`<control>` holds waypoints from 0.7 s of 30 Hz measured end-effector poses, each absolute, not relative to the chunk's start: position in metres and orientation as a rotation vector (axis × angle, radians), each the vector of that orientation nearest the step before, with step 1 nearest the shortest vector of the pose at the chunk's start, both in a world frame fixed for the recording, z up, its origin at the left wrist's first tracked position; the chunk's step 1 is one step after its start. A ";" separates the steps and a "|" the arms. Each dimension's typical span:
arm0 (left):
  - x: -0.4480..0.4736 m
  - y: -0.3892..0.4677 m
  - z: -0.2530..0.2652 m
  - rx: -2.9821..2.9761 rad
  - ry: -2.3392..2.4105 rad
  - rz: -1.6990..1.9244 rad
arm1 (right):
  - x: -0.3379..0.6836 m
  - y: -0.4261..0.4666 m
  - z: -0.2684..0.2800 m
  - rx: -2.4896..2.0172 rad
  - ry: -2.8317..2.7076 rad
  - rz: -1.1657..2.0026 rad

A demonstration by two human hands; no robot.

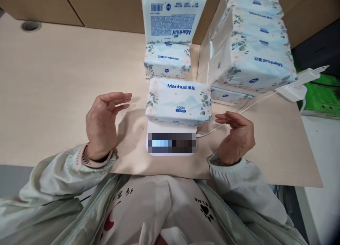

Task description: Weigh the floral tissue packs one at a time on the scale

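Observation:
A pack of tissues (pixel 179 101) with a floral print rests on a small white scale (pixel 171 130), whose display is blurred out. To the left of that pack, my left hand (pixel 102 123) hovers with thumb and fingers apart and nothing between them. My right hand (pixel 235 137) is just off the pack's right side, fingers stretched toward it, not holding anything. Neither hand appears to touch the pack. Behind it lies another tissue pack (pixel 167 59), and a further pack (pixel 172 20) stands with its printed underside facing me.
Several tissue packs are piled in a stack (pixel 261 57) at the back right. A white cable (pixel 209 132) runs from the scale toward a white power strip (pixel 294 91). Green packaging (pixel 322 94) lies at the far right. A brown panel (pixel 111 7) borders the table's back.

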State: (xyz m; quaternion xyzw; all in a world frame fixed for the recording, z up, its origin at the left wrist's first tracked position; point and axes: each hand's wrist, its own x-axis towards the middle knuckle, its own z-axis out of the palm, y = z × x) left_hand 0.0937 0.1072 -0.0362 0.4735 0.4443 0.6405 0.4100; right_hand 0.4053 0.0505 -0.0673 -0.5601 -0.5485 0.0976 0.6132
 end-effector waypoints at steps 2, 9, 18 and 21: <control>0.096 0.107 -0.037 1.181 1.112 1.622 | 0.405 0.051 -0.066 -1.306 -1.225 0.219; 0.098 0.107 -0.043 1.123 1.071 1.661 | 0.402 0.056 -0.061 -1.290 -1.126 0.159; 0.100 0.108 -0.040 1.109 1.099 1.660 | 0.401 0.056 -0.060 -1.344 -1.130 0.171; 0.099 0.108 -0.041 1.113 1.088 1.666 | 0.402 0.056 -0.061 -1.303 -1.183 0.154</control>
